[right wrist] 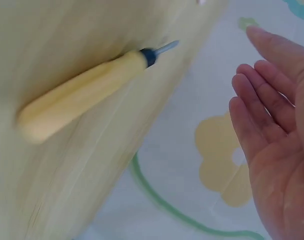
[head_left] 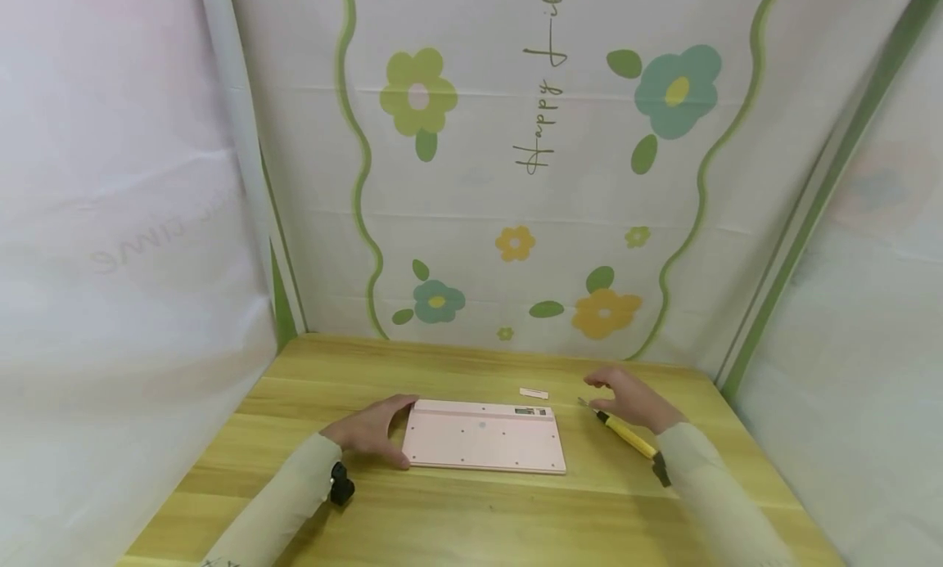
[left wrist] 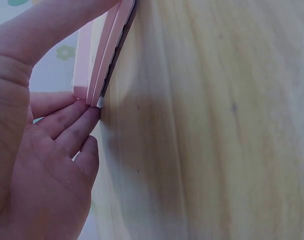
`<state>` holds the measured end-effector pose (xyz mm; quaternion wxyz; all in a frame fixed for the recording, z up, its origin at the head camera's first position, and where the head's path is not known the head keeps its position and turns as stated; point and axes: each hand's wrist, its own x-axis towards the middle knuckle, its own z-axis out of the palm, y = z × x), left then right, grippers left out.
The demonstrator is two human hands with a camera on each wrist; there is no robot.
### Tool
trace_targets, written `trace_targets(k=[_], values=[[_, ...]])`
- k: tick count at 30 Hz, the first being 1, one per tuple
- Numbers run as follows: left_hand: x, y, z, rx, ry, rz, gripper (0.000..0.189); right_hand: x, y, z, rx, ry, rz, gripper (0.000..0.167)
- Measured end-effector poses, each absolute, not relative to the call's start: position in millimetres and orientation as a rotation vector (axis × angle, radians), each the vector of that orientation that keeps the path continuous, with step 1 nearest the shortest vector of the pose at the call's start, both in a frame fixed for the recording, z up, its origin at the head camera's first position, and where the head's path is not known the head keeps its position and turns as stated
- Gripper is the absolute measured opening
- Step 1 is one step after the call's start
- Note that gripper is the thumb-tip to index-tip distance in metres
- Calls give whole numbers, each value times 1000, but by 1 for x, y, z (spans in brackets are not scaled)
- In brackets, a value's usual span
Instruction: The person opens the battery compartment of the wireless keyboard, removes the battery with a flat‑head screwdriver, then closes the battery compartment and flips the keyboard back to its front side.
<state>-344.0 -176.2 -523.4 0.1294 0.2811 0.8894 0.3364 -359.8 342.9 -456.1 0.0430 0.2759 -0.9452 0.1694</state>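
Observation:
A pink keyboard (head_left: 482, 444) lies face down on the table, small screws dotted over its back. Near its far right corner is an uncovered battery compartment (head_left: 530, 411). My left hand (head_left: 372, 430) holds the keyboard's left end, thumb by the near corner and fingers at the far one; the left wrist view shows fingertips against the keyboard's edge (left wrist: 95, 75). My right hand (head_left: 632, 398) hovers with relaxed fingers and holds nothing. Below it, a screwdriver (head_left: 626, 436) with a yellow handle and black collar lies on the table, tip pointing away.
A small pale battery cover (head_left: 534, 393) lies just beyond the keyboard. The wooden table (head_left: 442, 518) ends at a white flowered curtain (head_left: 471, 182) at the back. More white curtains hang at the left (head_left: 125, 305) and right (head_left: 869, 305).

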Motion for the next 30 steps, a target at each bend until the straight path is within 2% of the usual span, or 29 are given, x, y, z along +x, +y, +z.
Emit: trace_targets(k=[5, 12, 19, 24, 30], values=[[-343, -177, -524, 805, 2581, 979, 120, -337, 362, -461, 890, -2920, 378, 53], [-343, -176, -523, 806, 2588, 975, 120, -316, 381, -480, 1052, -2832, 182, 57], [-344, -176, -523, 815, 2585, 991, 119, -309, 388, -496, 975, -2888, 227, 60], [-343, -176, -524, 815, 2584, 991, 120, -309, 388, -503, 911, -2940, 312, 57], [-343, -176, -523, 803, 2578, 1004, 119, -317, 387, -514, 868, -2870, 401, 45]])
